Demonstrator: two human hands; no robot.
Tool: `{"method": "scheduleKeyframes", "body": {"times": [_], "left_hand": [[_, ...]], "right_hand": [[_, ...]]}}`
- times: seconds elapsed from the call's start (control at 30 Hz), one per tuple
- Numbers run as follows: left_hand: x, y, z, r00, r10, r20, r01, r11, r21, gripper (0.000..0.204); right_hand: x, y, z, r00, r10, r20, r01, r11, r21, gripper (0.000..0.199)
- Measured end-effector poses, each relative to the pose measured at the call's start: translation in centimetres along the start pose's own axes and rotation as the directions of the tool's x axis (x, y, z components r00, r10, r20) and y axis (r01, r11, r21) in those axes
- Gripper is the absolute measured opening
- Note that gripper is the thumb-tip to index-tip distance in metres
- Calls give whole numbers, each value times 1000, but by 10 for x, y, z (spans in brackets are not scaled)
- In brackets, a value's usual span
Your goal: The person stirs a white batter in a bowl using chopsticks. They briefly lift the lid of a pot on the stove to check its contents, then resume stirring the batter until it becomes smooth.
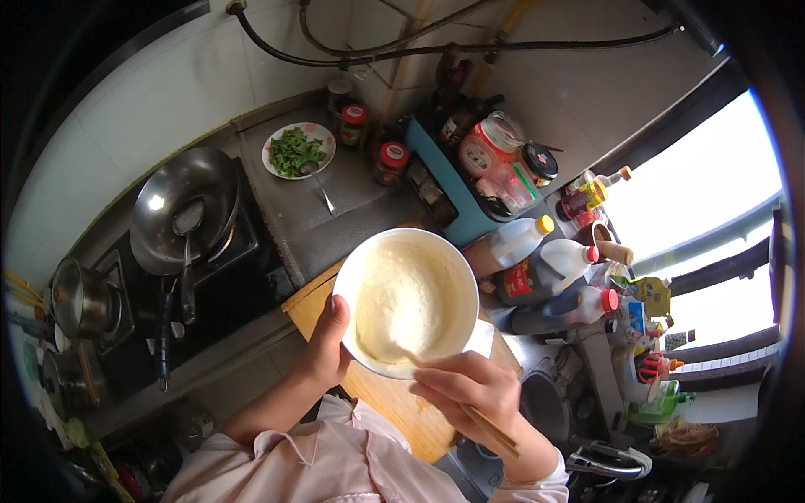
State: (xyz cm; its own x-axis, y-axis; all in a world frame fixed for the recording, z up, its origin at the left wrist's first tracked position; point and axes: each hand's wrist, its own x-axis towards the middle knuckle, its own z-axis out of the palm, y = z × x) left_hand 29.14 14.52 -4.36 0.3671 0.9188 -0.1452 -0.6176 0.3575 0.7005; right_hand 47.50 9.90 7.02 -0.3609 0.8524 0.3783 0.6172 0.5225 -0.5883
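A white bowl (464,277) with a square tab handle on its right is held up over a wooden cutting board (390,411). Pale, creamy batter (402,298) fills the lower part of it. My left hand (329,342) grips the bowl's left side, thumb on the outer wall near the rim. In my right hand (474,394) are wooden chopsticks (490,429), pinched between the fingers. Their tips dip into the batter at the near side of the bowl.
At left, a wok (159,214) holding a ladle (189,220) sits on the stove (251,272), beside a small pot (84,298). A plate of chopped greens (298,151) with a spoon lies behind. Jars, a blue rack (465,220) and several bottles (553,277) line the right; a sink (545,398) is near right.
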Motion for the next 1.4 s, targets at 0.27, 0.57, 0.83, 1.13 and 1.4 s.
{"method": "scheduleKeyframes", "body": {"times": [0.27, 0.57, 0.83, 1.13, 1.4], "left_hand": [[-4, 0, -10, 1000, 21, -22, -20, 998, 53, 76], [-3, -6, 5, 999, -48, 0, 48, 999, 2, 80], [-4, 7, -8, 998, 67, -3, -67, 998, -2, 78], [-6, 11, -7, 1000, -20, -8, 20, 1000, -13, 78], [4, 2, 0, 995, -76, 58, 79, 996, -38, 77]], "right_hand": [[7, 32, -9, 980, 28, -197, -61, 985, -164, 16], [20, 26, 13, 976, -149, -157, 140, 988, -65, 19], [-7, -5, -5, 1000, -9, 19, 10, 998, -56, 21], [15, 34, -21, 981, 8, -196, -45, 983, -180, 21], [18, 29, -5, 999, 38, 25, -42, 973, 225, 17]]}}
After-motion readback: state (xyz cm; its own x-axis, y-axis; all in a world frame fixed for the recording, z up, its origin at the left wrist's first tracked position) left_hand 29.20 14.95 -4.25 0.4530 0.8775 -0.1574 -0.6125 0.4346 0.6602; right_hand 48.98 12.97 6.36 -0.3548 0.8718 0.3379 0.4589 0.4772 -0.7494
